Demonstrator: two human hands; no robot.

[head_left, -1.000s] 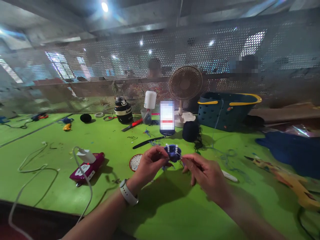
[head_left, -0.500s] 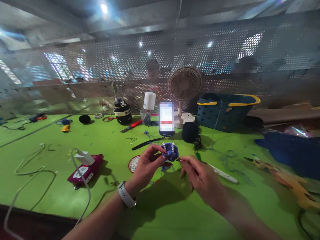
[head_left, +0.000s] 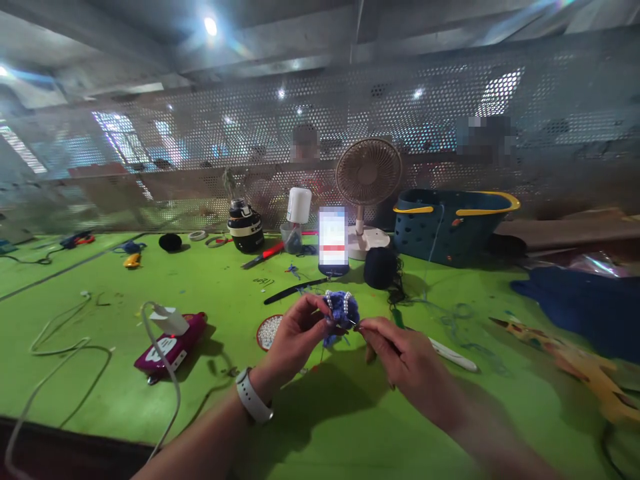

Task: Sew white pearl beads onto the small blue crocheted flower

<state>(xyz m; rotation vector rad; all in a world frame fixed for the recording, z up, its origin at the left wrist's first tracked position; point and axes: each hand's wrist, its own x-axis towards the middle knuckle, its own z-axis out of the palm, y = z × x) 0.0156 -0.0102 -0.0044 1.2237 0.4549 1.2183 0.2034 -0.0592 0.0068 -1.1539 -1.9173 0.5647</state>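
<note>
Pinched in my left hand (head_left: 300,333) is a small purple-blue crocheted piece (head_left: 344,307), with two strands of white pearl beads (head_left: 347,303) running over it. My right hand (head_left: 400,350) is closed on a thin metal needle (head_left: 353,323), whose tip meets the right lower edge of the crochet; most of its length is hidden by my fingers. Loose purple yarn hangs beneath the piece. Beside my left hand lies a round red-rimmed dish (head_left: 261,337) of white pearl beads, partly covered by the hand.
A phone (head_left: 333,237) stands ahead, before a fan (head_left: 367,180). Dark yarn (head_left: 380,268) and a blue basket (head_left: 440,230) are to the right, a white-handled tool (head_left: 454,355) nearer. On the left lie a purple power bank (head_left: 193,337) with a cable, and a black flask (head_left: 245,230).
The crocheted piece and both hands sit slightly lower in view, partly from a small head movement. The needle still meets the piece's right edge. Both grips stay the same.
</note>
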